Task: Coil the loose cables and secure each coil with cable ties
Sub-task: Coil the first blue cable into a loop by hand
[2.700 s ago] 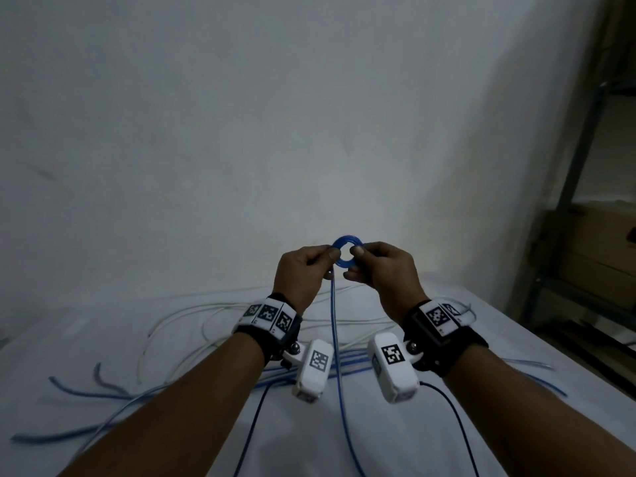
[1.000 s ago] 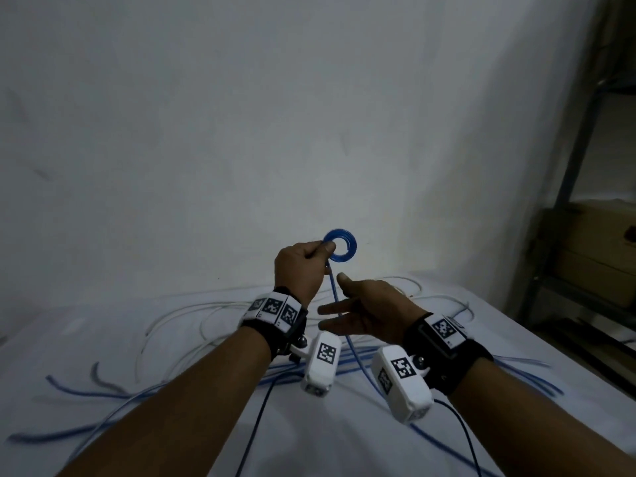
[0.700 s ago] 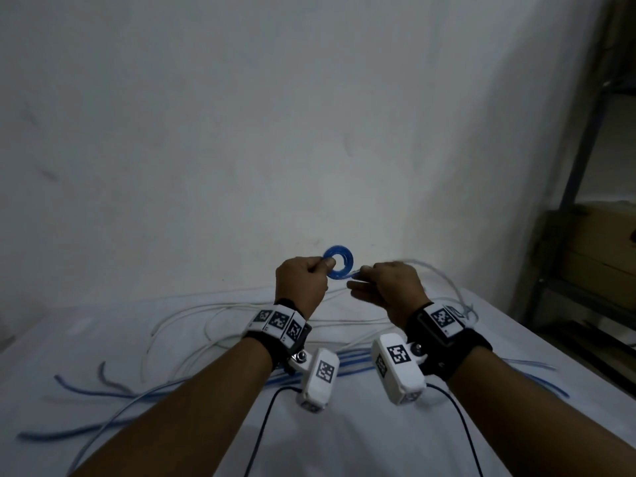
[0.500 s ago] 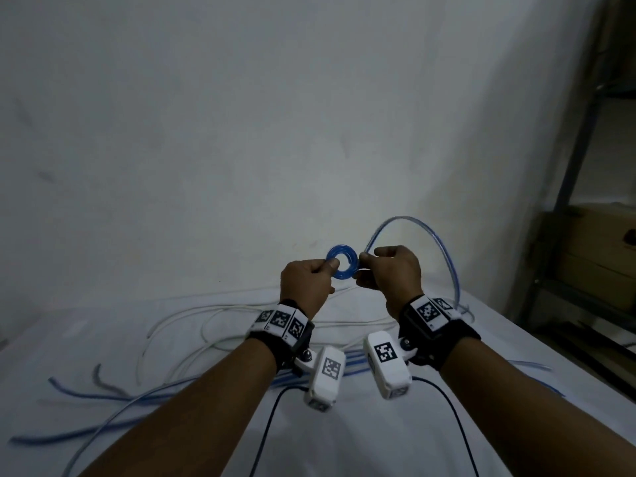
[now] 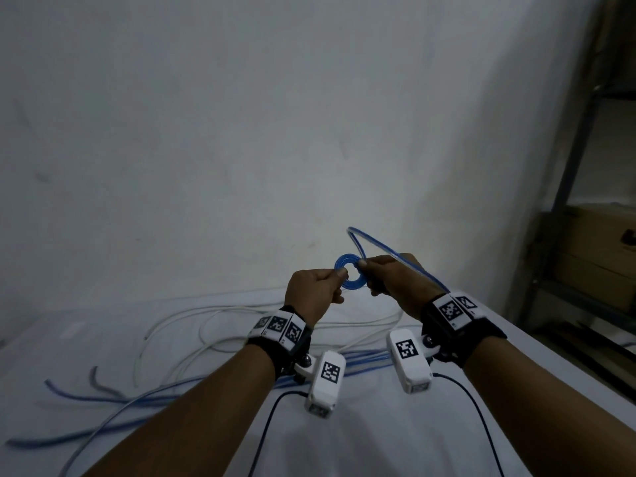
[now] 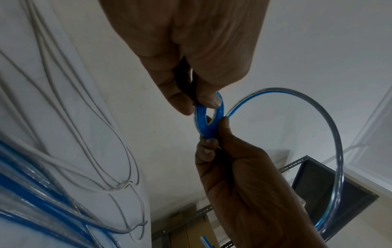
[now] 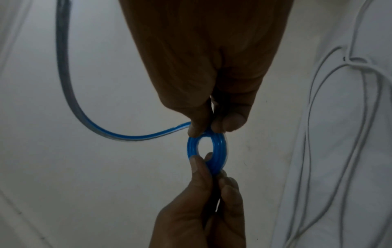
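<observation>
A small, tightly wound blue cable coil (image 5: 347,275) is held up in front of the wall. My left hand (image 5: 339,275) pinches its left edge between thumb and forefinger; the same pinch on the coil (image 6: 202,122) shows in the left wrist view. My right hand (image 5: 363,265) pinches the blue cable where it meets the coil's right edge (image 7: 220,151). From there the loose cable (image 5: 385,247) arcs up and back over my right wrist. In the left wrist view it forms a wide loop (image 6: 322,110).
Loose white cables (image 5: 206,315) and more blue cables (image 5: 103,397) sprawl over the white-covered table (image 5: 378,442) below my arms. A metal shelf (image 5: 581,160) with a cardboard box (image 5: 599,256) stands at the right. The wall is close behind.
My right hand let go, took the trailing cable lower down and swung it up to the coil as a new loop. That loop has since drawn in. The left hand kept its pinch.
</observation>
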